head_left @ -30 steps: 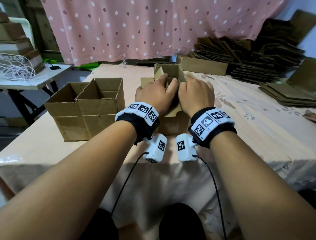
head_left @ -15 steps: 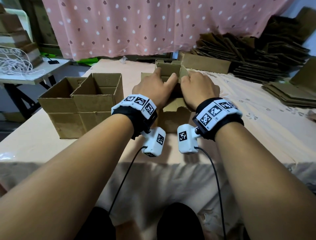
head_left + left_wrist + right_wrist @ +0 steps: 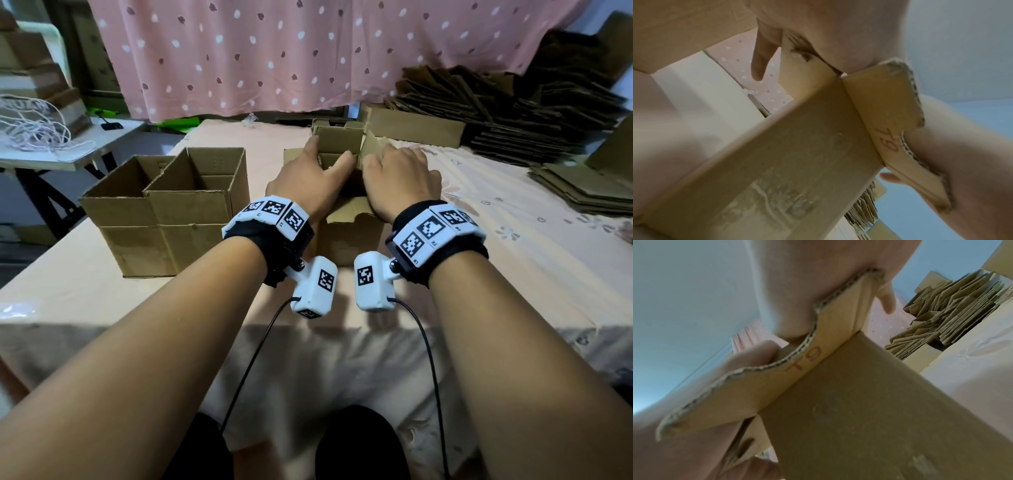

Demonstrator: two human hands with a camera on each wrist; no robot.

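A small brown cardboard box [image 3: 349,240] stands on the cloth-covered table [image 3: 513,274] in front of me. My left hand [image 3: 308,181] lies flat on its top, fingers straight toward the upright far flap [image 3: 339,140]. My right hand [image 3: 400,178] presses flat on the right flap [image 3: 371,150]. The near flap [image 3: 346,214] shows between the wrists. In the left wrist view the palm sits on the box top and one finger [image 3: 762,53] hangs past the box wall [image 3: 787,154]. In the right wrist view the palm [image 3: 818,288] presses on the near flap [image 3: 777,378].
Two open-topped boxes [image 3: 164,212] stand side by side just left of my left hand. A long low box [image 3: 414,128] and heaps of flattened cardboard [image 3: 513,113] fill the back right, with more flat sheets [image 3: 589,181] at the right edge. A side table with cord [image 3: 34,137] is far left.
Both hands have slid a little farther across the box top and spread apart. The left fingers now reach the far flap and the right hand lies on the right flap.
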